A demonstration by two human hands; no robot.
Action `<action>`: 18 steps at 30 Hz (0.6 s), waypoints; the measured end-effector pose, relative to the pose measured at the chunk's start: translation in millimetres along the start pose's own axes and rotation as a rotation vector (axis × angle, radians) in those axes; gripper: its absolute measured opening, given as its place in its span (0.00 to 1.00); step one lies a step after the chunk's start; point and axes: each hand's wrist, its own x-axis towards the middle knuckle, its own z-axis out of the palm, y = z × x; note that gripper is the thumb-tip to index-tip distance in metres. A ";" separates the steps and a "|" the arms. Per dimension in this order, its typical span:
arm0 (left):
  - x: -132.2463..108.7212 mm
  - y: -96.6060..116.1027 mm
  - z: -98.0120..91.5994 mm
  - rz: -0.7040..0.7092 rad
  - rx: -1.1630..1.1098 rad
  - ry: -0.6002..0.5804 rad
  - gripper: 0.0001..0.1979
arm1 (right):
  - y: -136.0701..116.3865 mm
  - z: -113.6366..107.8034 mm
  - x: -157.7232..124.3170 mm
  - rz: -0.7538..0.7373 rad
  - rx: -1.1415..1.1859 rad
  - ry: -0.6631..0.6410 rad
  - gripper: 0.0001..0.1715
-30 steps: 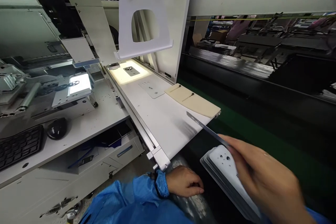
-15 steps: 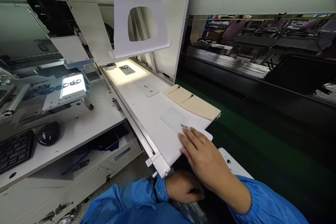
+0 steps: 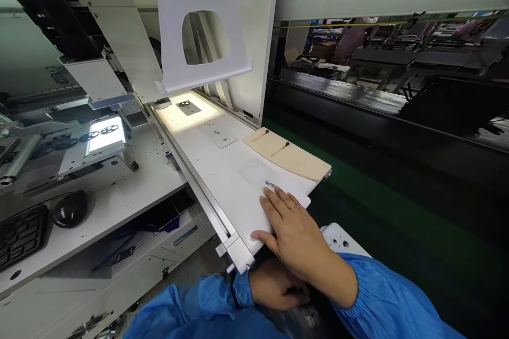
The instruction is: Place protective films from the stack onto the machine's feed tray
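My right hand lies palm down with its fingers spread at the near end of a white conveyor belt. Its fingertips touch the lower part of a thin, clear sheet with a small dark print. Close beneath it, over my lap, rests my left hand with its fingers curled in; whatever they may hold is hidden. Farther up the belt lies another clear sheet with small marks. At the lit far end sits a grey card with a black round pattern.
A beige curved board with two slots borders the belt's right side. The white machine cover overhangs the far end. To the left are a bright screen, a black mouse and a keyboard. A metal rail edges the belt.
My right hand has shifted slightly left and flattened, its thumb now stretched out to the side. The whole view has moved a little. My left hand stays curled over my lap.
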 end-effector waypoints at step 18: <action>1.4 -1.9 1.5 -0.065 -0.054 -0.007 0.06 | 1.1 9.6 16.3 0.111 0.055 -0.124 0.43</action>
